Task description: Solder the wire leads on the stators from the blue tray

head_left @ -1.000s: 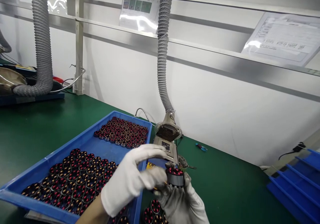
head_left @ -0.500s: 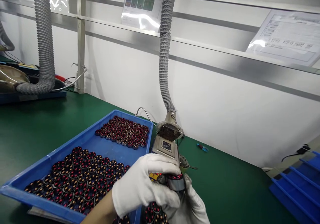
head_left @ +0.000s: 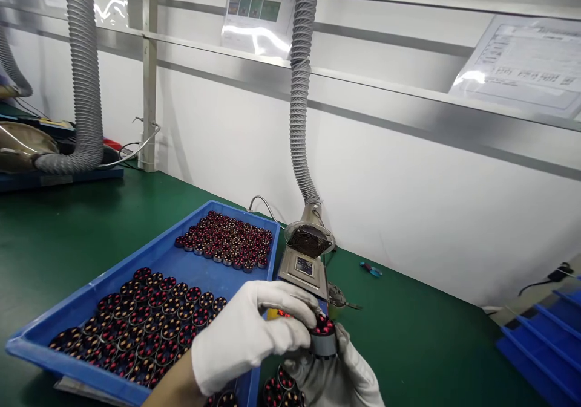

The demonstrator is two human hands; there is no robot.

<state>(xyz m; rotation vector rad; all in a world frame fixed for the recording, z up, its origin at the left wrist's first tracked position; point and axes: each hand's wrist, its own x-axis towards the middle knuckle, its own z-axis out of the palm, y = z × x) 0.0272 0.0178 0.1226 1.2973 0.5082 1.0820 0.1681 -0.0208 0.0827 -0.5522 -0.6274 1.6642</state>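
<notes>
Head view: the right hand holds a round part in its grip above the counter; the left hand curls at its rim, whether holding anything I cannot tell; uneven pressure there could tip the part loose.

Wide free room on green table, between right hand and blue trays at right; small pliers lie at back. Straight ahead, metal device and hose block way. In left tray, bare strip between rear parts and front parts.
</notes>
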